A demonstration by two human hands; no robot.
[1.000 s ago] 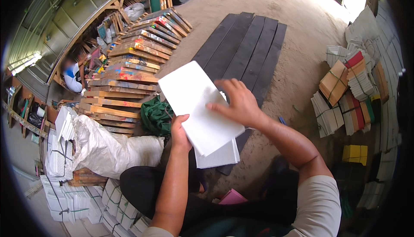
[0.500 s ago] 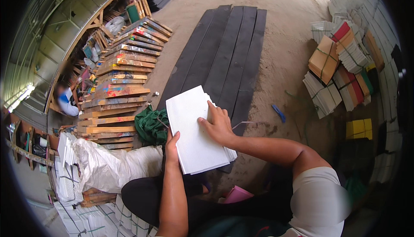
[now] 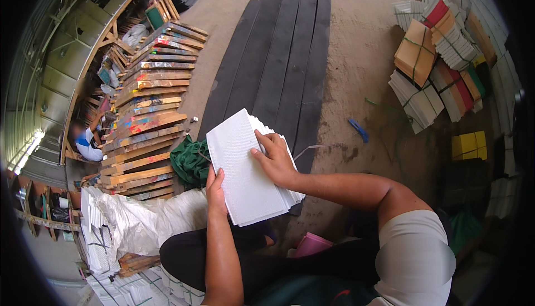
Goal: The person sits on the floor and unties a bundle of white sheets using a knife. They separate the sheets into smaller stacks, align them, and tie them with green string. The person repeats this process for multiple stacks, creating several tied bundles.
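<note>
A stack of white, finely ribbed sheets (image 3: 239,178) is tilted above my lap, its layers fanned out in steps along the right side. My left hand (image 3: 216,192) grips the left edge, thumb on top and the other fingers hidden beneath. Across the upper right of the top sheet lies my right hand (image 3: 277,164), thumb and forefinger spread apart on the surface. Past the stack, long dark grey boards (image 3: 273,55) stretch away on the ground. A crumpled green cloth (image 3: 190,161) sits just left of the sheets.
Paint-stained wooden pieces (image 3: 147,119) form a long row at left, with a person (image 3: 88,142) beyond. A white sack (image 3: 150,214) lies near my left knee. Strapped bundles (image 3: 415,52), a yellow block (image 3: 469,145) and a blue object (image 3: 358,130) are at right. Something pink (image 3: 312,245) is below.
The stack's right-hand layers are fanned out more widely than before. My right hand has shifted slightly left on the top sheet, while my left hand keeps its grip. The view has shifted slightly.
</note>
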